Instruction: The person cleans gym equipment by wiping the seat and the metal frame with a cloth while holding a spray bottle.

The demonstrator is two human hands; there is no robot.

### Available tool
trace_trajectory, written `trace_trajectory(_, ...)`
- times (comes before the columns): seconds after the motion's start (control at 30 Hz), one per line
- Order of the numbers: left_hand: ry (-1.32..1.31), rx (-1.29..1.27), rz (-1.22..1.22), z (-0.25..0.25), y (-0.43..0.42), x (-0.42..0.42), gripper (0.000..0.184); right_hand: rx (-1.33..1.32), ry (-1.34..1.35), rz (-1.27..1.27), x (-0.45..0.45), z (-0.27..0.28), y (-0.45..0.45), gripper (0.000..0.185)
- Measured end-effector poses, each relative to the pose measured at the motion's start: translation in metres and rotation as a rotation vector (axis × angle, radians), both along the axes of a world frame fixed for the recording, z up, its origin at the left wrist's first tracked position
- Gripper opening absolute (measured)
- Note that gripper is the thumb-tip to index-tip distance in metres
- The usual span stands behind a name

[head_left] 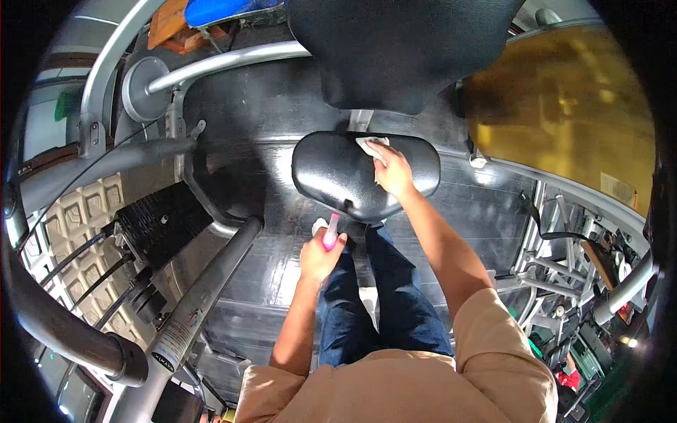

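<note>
My right hand (pixel 392 171) presses a folded white cloth (pixel 372 144) against the top of a black padded seat (pixel 328 166), near its far edge. The seat is glossy and has a small dark notch or tear at its near side. Below and left of it, my left hand (pixel 321 257) is wrapped round a slim, partly see-through pink bottle (pixel 331 231), which points up toward the seat. Something white shows just beside that bottle; I cannot tell what it is.
A large black backrest (pixel 405 53) rises beyond the seat. Grey metal tubes (pixel 204 292) and a black weight stack (pixel 162 222) stand at the left. A yellowish panel (pixel 564 113) fills the upper right. Metal frames (pixel 564 275) crowd the right. Dark flooring (pixel 465 233) lies beneath.
</note>
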State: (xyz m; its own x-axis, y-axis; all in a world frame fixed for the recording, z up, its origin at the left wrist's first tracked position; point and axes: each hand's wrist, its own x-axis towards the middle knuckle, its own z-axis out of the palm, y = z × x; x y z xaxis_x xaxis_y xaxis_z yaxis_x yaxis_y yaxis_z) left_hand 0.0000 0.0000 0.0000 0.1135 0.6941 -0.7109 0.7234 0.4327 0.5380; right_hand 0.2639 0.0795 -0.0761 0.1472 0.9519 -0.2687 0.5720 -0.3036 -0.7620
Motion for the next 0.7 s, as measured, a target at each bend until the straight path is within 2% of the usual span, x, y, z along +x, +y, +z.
trace_trajectory(0.07, 0.044, 0.025, -0.047, -0.003, -0.003, 0.005, 0.052, 0.026, -0.088, -0.049, 0.003, -0.002, -0.017, 0.049)
trace_trajectory(0.1, 0.086, 0.033, -0.047, 0.001, 0.001, -0.011, 0.052, 0.034, -0.046, -0.05, -0.019, -0.006, -0.018, 0.049)
trace_trajectory(0.2, 0.082, 0.014, -0.025, -0.002, -0.004, -0.006, 0.05, 0.083, -0.366, 0.048, -0.034, 0.002, -0.038, 0.051)
trace_trajectory(0.23, 0.03, 0.016, 0.026, -0.005, -0.008, -0.006, 0.049, 0.122, -0.391, 0.082, -0.045, -0.001, -0.049, 0.048)
trace_trajectory(0.27, -0.018, 0.02, 0.076, -0.007, -0.011, -0.006, 0.047, 0.231, -0.484, 0.15, -0.063, -0.009, -0.059, 0.044)
trace_trajectory(0.3, -0.02, 0.019, 0.077, -0.008, -0.014, -0.006, 0.047, 0.043, -0.469, 0.267, -0.083, 0.013, -0.068, 0.038)
trace_trajectory(0.37, -0.051, 0.087, 0.16, -0.009, -0.018, -0.009, 0.045, -0.042, -0.572, 0.748, -0.1, 0.013, -0.087, 0.037)
trace_trajectory(0.43, -0.052, 0.067, 0.165, 0.0, -0.017, -0.014, 0.041, 0.074, -0.511, 0.876, -0.094, -0.005, -0.098, 0.035)
trace_trajectory(0.5, -0.031, 0.035, 0.164, 0.006, -0.016, -0.02, 0.038, 0.149, -0.63, 0.99, -0.079, -0.012, -0.084, 0.035)
trace_trajectory(0.57, -0.029, 0.054, 0.156, 0.007, -0.017, -0.028, 0.036, -0.072, -0.482, 0.746, -0.071, -0.008, -0.059, 0.036)
trace_trajectory(0.63, -0.041, 0.16, 0.154, 0.007, -0.018, -0.03, 0.033, 0.153, -0.609, 0.507, -0.059, -0.001, -0.033, 0.037)
trace_trajectory(0.67, -0.038, 0.161, 0.158, 0.009, -0.018, -0.029, 0.032, 0.107, -0.616, 0.341, -0.061, 0.008, -0.024, 0.034)
trace_trajectory(0.7, -0.044, 0.163, 0.156, 0.007, -0.019, -0.03, 0.032, 0.107, -0.622, 0.338, -0.066, 0.005, -0.03, 0.034)
